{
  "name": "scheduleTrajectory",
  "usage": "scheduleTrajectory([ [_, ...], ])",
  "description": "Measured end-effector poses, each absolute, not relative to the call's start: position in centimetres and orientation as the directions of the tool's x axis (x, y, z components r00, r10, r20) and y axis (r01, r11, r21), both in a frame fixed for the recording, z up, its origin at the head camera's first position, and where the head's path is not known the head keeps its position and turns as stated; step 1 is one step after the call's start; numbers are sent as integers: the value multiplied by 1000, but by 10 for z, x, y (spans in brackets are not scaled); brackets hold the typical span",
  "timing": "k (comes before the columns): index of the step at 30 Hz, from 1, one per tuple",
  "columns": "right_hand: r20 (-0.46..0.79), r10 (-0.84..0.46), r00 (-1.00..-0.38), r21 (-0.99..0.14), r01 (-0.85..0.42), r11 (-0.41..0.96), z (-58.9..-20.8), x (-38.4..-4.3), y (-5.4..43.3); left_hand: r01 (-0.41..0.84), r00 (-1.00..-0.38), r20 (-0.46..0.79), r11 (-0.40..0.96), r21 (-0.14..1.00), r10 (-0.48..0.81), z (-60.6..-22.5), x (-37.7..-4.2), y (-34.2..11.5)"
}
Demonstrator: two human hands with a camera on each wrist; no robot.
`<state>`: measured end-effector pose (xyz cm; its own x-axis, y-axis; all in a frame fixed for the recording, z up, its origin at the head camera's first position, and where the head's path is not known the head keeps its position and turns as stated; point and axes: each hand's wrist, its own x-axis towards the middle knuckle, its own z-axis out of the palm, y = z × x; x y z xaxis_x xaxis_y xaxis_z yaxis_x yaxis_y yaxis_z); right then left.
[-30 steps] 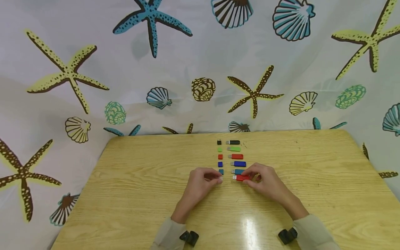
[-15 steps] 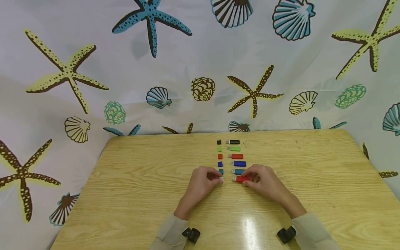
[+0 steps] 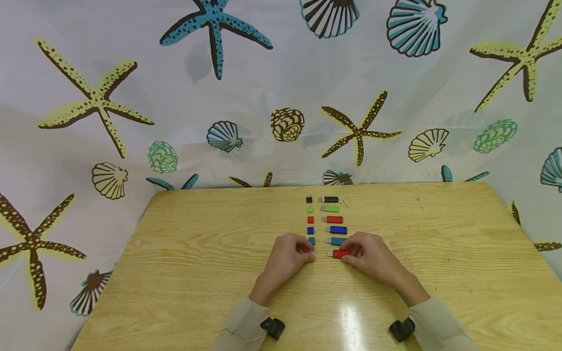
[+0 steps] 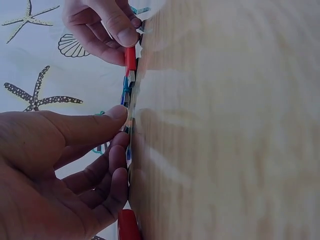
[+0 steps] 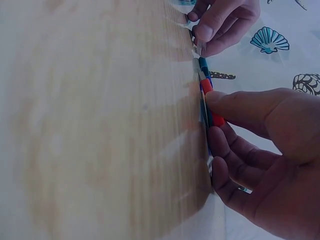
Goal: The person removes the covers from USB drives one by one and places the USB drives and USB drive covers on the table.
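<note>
My left hand pinches a small whitish, see-through cap between thumb and fingertips, close over the table; the fingers hide most of it. My right hand holds a red USB flash drive at its right end, its metal plug pointing left toward the cap. A gap separates the cap from the plug. Just beyond my right fingertips lies a teal flash drive, and a teal cap sits right by my left fingertips.
Farther back in the same column lie blue, red, light green and black flash drives. Their matching caps, such as the blue cap, line up to the left. A patterned cloth hangs behind the wooden table.
Both hands have come slightly nearer to the body, the red flash drive with the right one and the clear cap with the left. My left hand has also shifted a little right.
</note>
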<state>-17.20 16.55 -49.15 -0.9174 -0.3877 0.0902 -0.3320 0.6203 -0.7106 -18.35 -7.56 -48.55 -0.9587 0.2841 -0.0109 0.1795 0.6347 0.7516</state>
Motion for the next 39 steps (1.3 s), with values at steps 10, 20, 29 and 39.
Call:
scheduleTrajectory([
  [10,84,-383,-920,-705,-326,630,-491,-173,165,180,-956,-20,639,748,294,-484,-184,-73],
  [20,68,-371,-926,-712,-305,633,-490,-173,165,187,-958,-10,649,738,287,-486,-186,-71],
  [29,65,-361,-930,-720,-294,628,-491,-172,165,184,-958,-5,630,755,286,-486,-184,-75],
  [39,118,-354,-928,-749,-317,582,-490,-168,168,186,-958,13,585,789,287,-486,-178,-84],
])
